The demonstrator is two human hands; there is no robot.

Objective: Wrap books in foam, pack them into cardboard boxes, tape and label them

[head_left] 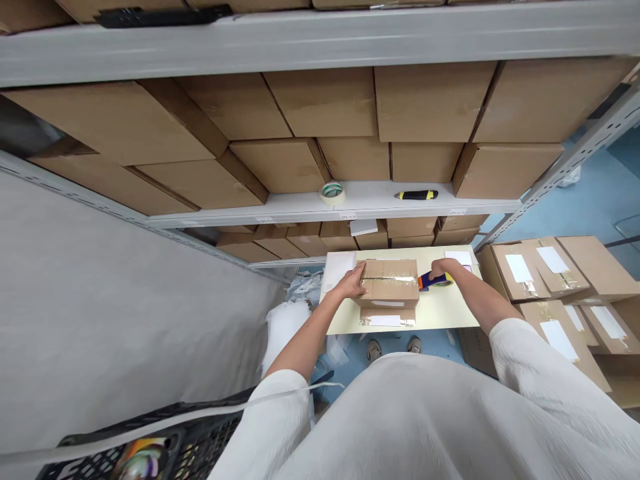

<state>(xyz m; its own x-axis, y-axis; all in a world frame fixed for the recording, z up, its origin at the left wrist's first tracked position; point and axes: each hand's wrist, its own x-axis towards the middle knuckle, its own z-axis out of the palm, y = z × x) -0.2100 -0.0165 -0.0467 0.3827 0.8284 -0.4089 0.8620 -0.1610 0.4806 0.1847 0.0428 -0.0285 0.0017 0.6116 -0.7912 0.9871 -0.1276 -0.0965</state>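
Observation:
On the pale yellow table (340, 323) stands a brown cardboard box (393, 270) with clear tape along its top. My left hand (353, 281) rests against the box's left side, fingers on its top edge and not wrapped round it. At the box's right side, my right hand (442, 268) is closed on a blue and orange tape dispenser (426, 280), whose orange end touches or nearly touches the box. A second flat brown box (367, 317) with a white label lies in front of the first one.
Shelves of brown boxes (420, 100) rise ahead; a tape roll (333, 193) and a yellow-black cutter (417, 195) lie on the shelf. Labelled boxes (555, 333) are stacked at the right. White sheets (338, 269) lie on the table. A black crate (200, 450) stands lower left.

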